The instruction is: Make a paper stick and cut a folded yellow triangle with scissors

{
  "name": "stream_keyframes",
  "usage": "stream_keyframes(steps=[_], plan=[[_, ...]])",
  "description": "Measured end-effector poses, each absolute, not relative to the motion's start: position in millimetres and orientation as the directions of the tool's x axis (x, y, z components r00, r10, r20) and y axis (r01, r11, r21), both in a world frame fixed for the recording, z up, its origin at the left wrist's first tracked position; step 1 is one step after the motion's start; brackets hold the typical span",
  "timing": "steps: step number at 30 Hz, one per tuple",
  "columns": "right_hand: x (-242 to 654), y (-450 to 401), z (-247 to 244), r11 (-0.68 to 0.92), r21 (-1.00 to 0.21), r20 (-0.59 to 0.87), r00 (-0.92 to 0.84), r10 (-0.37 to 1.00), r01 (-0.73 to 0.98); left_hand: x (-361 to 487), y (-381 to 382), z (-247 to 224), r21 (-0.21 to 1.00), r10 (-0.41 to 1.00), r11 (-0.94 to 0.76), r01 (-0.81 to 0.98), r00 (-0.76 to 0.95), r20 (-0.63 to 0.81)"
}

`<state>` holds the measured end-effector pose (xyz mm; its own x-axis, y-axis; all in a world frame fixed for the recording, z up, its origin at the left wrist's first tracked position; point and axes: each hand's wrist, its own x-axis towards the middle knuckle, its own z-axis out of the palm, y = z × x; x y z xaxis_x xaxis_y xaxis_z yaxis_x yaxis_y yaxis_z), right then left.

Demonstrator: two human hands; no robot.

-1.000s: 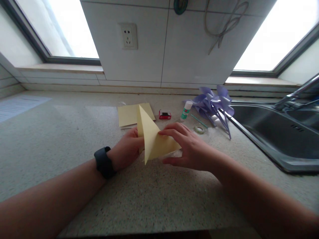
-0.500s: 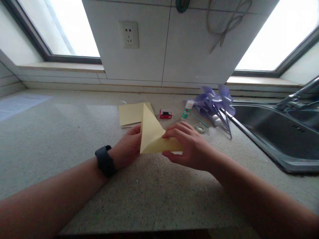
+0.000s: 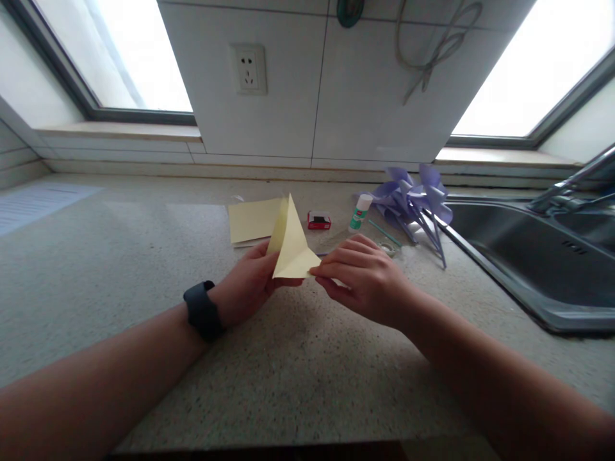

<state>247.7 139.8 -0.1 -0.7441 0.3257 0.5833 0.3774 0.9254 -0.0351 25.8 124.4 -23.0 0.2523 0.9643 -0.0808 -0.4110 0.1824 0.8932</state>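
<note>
A sheet of pale yellow paper (image 3: 292, 253), creased and partly folded, is held above the counter between both hands. My left hand (image 3: 252, 272), with a dark watch on the wrist, grips its left side, with fingers reaching underneath. My right hand (image 3: 362, 272) pinches the right corner of the paper between thumb and fingertips. Just behind my left hand lies a stack of yellow paper (image 3: 252, 221). Beyond the held sheet is a small red and black box (image 3: 319, 221). A glue stick (image 3: 360, 212) with a white cap stands behind my right hand.
Purple paper pinwheels (image 3: 408, 195) lie at the back right beside the steel sink (image 3: 538, 256). A thin teal stick (image 3: 384, 233) and a roll of clear tape (image 3: 388, 248) are near my right hand. A printed sheet (image 3: 43, 202) lies far left on the speckled counter (image 3: 158, 256).
The yellow paper has been turned and its right part drawn in, so it looks narrower. My right hand's fingers have closed to a pinch at its corner; more left fingers show beneath.
</note>
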Motion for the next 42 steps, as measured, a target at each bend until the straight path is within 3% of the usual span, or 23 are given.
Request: stream_keyframes(steps=[10, 16, 20, 24, 32, 42], plan=[[247, 139, 4, 0.911, -0.155, 0.672, -0.636, 0.381, 0.381, 21, 126, -27, 0.903, 0.944, 0.188, -0.386, 0.326, -0.057], [247, 139, 3, 0.846, -0.427, 0.662, -0.527, 0.534, 0.321, 20, 127, -30, 0.914, 0.942, 0.176, -0.366, 0.331, -0.049], [248, 139, 0, 0.714, -0.644, 0.599, -0.4, 0.694, 0.275, 20, 127, -32, 0.902, 0.943, 0.183, -0.39, 0.329, -0.049], [247, 141, -4, 0.581, -0.773, 0.503, -0.313, 0.806, 0.256, 21, 125, -32, 0.884, 0.934, 0.189, -0.428, 0.357, -0.026], [253, 149, 1, 0.401, -0.902, 0.366, -0.211, 0.907, 0.16, 24, 123, -26, 0.869, 0.943, 0.21, -0.448, 0.326, -0.059], [261, 163, -5, 0.112, -0.993, 0.098, -0.286, 0.953, 0.033, 26, 118, -19, 0.85, 0.949, 0.2, -0.487, 0.312, -0.045]])
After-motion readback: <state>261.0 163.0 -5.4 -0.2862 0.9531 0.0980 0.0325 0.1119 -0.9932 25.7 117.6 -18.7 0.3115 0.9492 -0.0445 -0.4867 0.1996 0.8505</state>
